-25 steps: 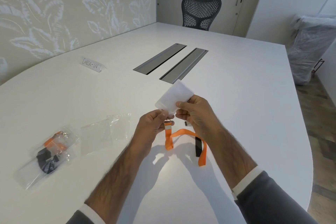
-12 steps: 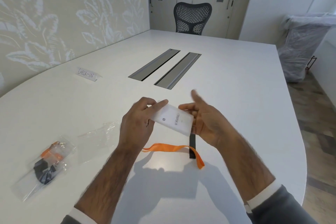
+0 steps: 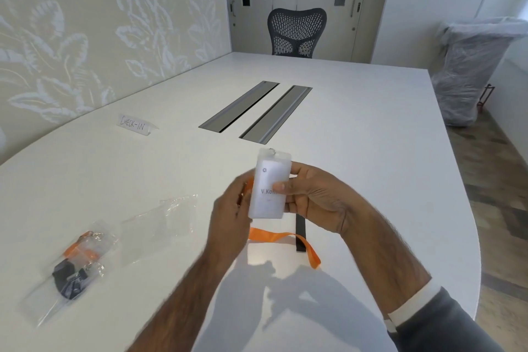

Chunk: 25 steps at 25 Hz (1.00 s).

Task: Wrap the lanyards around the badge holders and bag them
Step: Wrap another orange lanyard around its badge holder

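Observation:
A frosted white badge holder (image 3: 267, 186) stands upright above the table. My right hand (image 3: 313, 198) grips its right edge, thumb across the front. My left hand (image 3: 231, 213) is at its left edge, fingers curled round the orange lanyard (image 3: 281, 237) where it runs up behind the holder. The rest of the lanyard, with a black section (image 3: 300, 233), trails on the table below my hands. An empty clear bag (image 3: 155, 227) lies to the left. Further left a sealed bag (image 3: 70, 266) holds a wrapped orange and black lanyard.
A folded paper sign reading CHECK-IN (image 3: 134, 124) stands at the far left of the white table (image 3: 371, 151). Two grey cable hatches (image 3: 257, 108) sit in the table's middle. A mesh chair (image 3: 295, 31) is at the far end; a plastic-wrapped object (image 3: 471, 71) stands right.
The badge holder has turned from lying sideways between both hands to standing upright. My right hand has closed on its edge, and my left hand has shifted to the lanyard at its left side.

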Available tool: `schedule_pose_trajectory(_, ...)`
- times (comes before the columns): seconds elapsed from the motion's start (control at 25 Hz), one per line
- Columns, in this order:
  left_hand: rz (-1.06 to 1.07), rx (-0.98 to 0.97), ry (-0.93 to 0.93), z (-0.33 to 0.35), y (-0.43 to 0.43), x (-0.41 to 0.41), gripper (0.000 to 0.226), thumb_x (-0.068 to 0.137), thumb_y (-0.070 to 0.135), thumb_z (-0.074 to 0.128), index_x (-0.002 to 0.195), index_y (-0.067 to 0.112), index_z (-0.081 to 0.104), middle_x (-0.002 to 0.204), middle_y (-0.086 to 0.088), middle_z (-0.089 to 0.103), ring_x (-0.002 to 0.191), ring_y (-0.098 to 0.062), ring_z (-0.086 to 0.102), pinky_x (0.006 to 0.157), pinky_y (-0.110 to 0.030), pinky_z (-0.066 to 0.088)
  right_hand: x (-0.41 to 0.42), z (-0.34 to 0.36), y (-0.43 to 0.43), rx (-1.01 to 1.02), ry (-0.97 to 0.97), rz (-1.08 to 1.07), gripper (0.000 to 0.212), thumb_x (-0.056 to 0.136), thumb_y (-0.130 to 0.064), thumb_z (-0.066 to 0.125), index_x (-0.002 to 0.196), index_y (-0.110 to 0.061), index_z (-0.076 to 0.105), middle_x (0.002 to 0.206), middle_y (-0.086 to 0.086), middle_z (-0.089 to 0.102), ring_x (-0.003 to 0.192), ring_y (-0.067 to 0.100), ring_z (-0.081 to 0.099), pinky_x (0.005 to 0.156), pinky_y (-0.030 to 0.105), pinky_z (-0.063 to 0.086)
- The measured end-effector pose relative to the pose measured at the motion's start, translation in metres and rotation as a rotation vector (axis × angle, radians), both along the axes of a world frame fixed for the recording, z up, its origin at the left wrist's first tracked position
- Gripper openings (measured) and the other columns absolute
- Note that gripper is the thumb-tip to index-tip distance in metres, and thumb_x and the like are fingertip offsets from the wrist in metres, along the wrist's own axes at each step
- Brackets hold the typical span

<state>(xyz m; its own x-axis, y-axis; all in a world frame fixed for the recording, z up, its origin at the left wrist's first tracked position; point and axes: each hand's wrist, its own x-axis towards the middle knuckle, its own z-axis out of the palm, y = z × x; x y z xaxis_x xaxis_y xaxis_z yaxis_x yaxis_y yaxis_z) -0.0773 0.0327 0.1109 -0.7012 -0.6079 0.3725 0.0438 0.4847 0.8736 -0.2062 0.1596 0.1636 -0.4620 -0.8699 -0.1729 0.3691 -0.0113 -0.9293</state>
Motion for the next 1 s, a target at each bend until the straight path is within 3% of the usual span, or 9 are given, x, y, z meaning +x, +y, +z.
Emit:
schedule_pose_trajectory(0.12, -0.07, 0.079, -0.145, -0.014, 0.01, 0.0, 0.027, 0.105, 0.013, 0.045, 0.1, 0.033, 0.062, 0.077, 0.013, 0.071, 0.061, -0.003, 0.064, 0.056, -0.021, 0.053, 0.003, 0.005, -0.005, 0.007, 0.048, -0.029, 0.037, 0.089, 0.009, 0.066, 0.124, -0.004, 0.064, 0.11, 0.013, 0.074, 0.087, 0.023, 0.071, 0.066, 0.029, 0.059)
schedule_pose_trajectory(0.24, -0.101, 0.207, -0.186, -0.014, 0.019, 0.001, 0.025, 0.108, 0.012, 0.046, 0.102, 0.023, 0.067, 0.085, 0.009, 0.076, 0.069, -0.01, 0.07, 0.066, -0.027, 0.057, 0.006, 0.005, -0.01, -0.037, -0.028, -0.157, 0.047, 0.086, 0.011, 0.069, 0.129, -0.003, 0.056, 0.117, 0.019, 0.068, 0.084, 0.026, 0.07, 0.054, 0.027, 0.057)
schedule_pose_trajectory(0.36, -0.201, 0.292, -0.212, -0.007, 0.022, 0.007, 0.025, 0.108, 0.024, 0.049, 0.102, 0.02, 0.073, 0.096, 0.005, 0.078, 0.094, -0.013, 0.073, 0.089, -0.027, 0.056, 0.005, 0.0, -0.012, -0.099, -0.001, -0.327, 0.064, 0.083, 0.012, 0.072, 0.134, -0.02, 0.053, 0.123, 0.015, 0.065, 0.094, 0.032, 0.073, 0.063, 0.038, 0.064)
schedule_pose_trajectory(0.48, -0.272, 0.345, -0.214, 0.005, 0.017, 0.012, 0.034, 0.108, 0.029, 0.047, 0.096, 0.016, 0.075, 0.099, 0.001, 0.078, 0.101, -0.017, 0.072, 0.098, -0.032, 0.054, 0.008, -0.006, -0.014, -0.057, 0.191, -0.431, 0.034, 0.088, -0.003, 0.074, 0.114, -0.022, 0.067, 0.106, 0.004, 0.076, 0.091, 0.026, 0.076, 0.074, 0.039, 0.065)
schedule_pose_trajectory(0.64, -0.33, 0.489, -0.051, 0.029, 0.011, 0.019, 0.04, 0.103, 0.033, 0.049, 0.077, 0.014, 0.074, 0.08, -0.009, 0.073, 0.077, -0.023, 0.07, 0.083, -0.033, 0.055, 0.009, -0.009, -0.015, 0.053, 0.393, -0.572, 0.008, 0.09, -0.019, 0.075, 0.093, -0.026, 0.074, 0.091, -0.001, 0.079, 0.071, 0.014, 0.065, 0.063, 0.041, 0.059)
schedule_pose_trajectory(0.8, -0.293, 0.529, 0.082, 0.05, 0.0, 0.019, 0.036, 0.098, 0.034, 0.055, 0.074, 0.016, 0.075, 0.085, -0.009, 0.074, 0.063, -0.019, 0.061, 0.061, -0.026, 0.051, 0.01, -0.017, -0.018, 0.18, 0.647, -0.56, 0.013, 0.096, -0.025, 0.068, 0.087, -0.016, 0.065, 0.09, 0.002, 0.069, 0.08, 0.032, 0.068, 0.067, 0.055, 0.062)
schedule_pose_trajectory(0.84, -0.265, 0.533, 0.125, 0.054, -0.005, 0.018, 0.033, 0.099, 0.031, 0.056, 0.078, 0.016, 0.077, 0.093, -0.008, 0.077, 0.061, -0.017, 0.061, 0.057, -0.025, 0.05, 0.008, -0.022, -0.017, 0.207, 0.678, -0.512, 0.019, 0.096, -0.03, 0.067, 0.091, -0.012, 0.064, 0.093, 0.005, 0.068, 0.084, 0.033, 0.069, 0.069, 0.054, 0.062)
schedule_pose_trajectory(0.92, -0.196, 0.512, 0.18, 0.059, -0.019, 0.015, 0.026, 0.102, 0.026, 0.057, 0.091, 0.018, 0.08, 0.111, -0.002, 0.078, 0.061, -0.016, 0.06, 0.053, -0.024, 0.047, 0.007, -0.022, -0.01, 0.217, 0.67, -0.31, 0.022, 0.1, -0.033, 0.061, 0.099, -0.012, 0.069, 0.093, -0.001, 0.074, 0.082, 0.019, 0.07, 0.068, 0.038, 0.061)
schedule_pose_trajectory(1.0, -0.126, 0.478, 0.181, 0.06, -0.033, 0.014, 0.022, 0.103, 0.025, 0.057, 0.106, 0.019, 0.079, 0.122, 0.004, 0.076, 0.059, -0.015, 0.055, 0.051, -0.023, 0.043, 0.008, -0.018, -0.001, 0.162, 0.553, -0.098, 0.028, 0.104, -0.029, 0.056, 0.104, -0.005, 0.07, 0.093, 0.0, 0.077, 0.075, 0.012, 0.066, 0.063, 0.028, 0.053)
